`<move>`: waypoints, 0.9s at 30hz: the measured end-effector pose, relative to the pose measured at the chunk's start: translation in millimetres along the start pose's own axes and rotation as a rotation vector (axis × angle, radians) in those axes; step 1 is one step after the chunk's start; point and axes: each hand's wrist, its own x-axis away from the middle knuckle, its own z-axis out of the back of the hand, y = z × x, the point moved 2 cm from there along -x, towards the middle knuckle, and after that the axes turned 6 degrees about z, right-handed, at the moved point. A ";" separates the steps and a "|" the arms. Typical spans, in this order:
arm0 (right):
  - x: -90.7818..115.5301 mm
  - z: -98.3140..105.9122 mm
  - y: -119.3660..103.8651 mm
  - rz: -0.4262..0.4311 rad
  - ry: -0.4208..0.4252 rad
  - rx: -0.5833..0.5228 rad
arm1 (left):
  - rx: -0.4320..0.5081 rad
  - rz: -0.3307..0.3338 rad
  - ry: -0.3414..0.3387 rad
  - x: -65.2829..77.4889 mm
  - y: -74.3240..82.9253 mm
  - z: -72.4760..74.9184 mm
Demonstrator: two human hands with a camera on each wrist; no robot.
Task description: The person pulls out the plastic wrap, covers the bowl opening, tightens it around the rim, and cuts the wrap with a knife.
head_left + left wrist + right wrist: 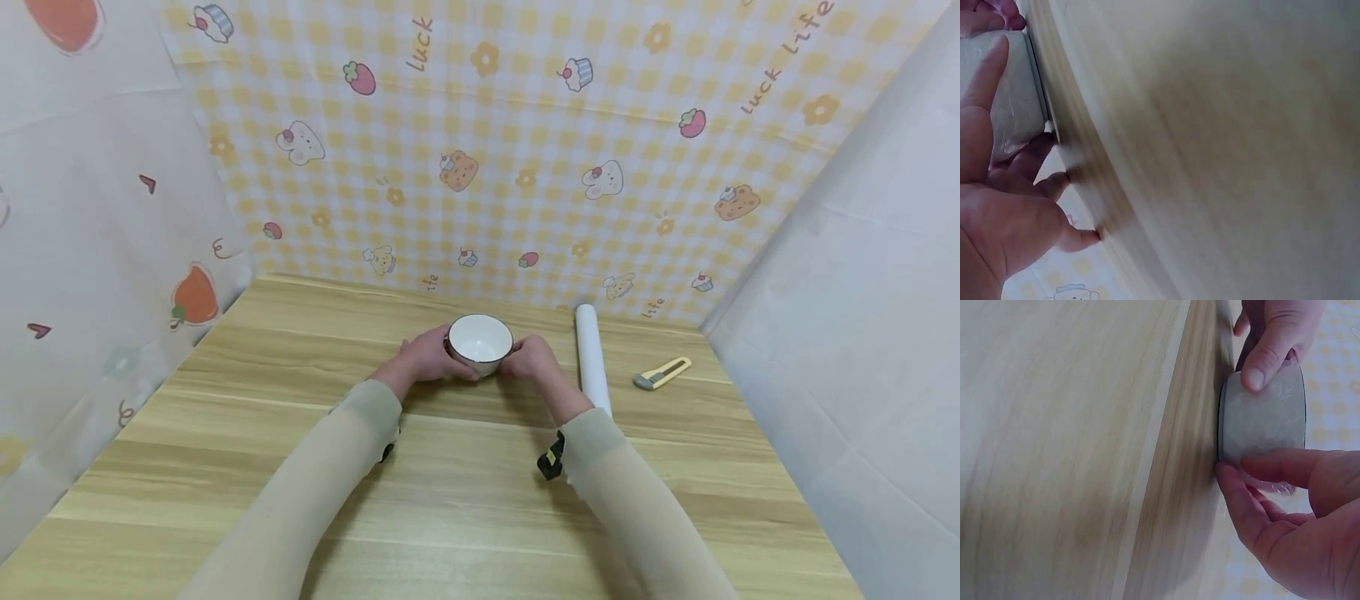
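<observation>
A white bowl (481, 339) with a dark rim sits upright near the back of the wooden table, its inside facing up. Clear, wrinkled film (1275, 428) shines over its outer wall in the right wrist view. My left hand (429, 354) holds the bowl's left side, with the thumb (990, 72) along the near wall and other fingers reaching round behind and down to the tabletop. On the opposite side, my right hand (531, 358) grips the wall near the base between thumb and fingers (1241, 500). The far-side fingertips are partly hidden by the bowl.
Right of my right hand lies a long white roll (591, 354), pointing toward the back wall. Beyond it rests a yellow utility knife (663, 373) with a grey end. A checked cloth (487, 167) hangs behind the table (465, 517), and pale sheets (847, 333) enclose both sides.
</observation>
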 end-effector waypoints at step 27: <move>35.8 37.0 2.8 0.223 -0.088 0.384 | 0.057 -0.008 -0.104 26.3 -24.9 5.5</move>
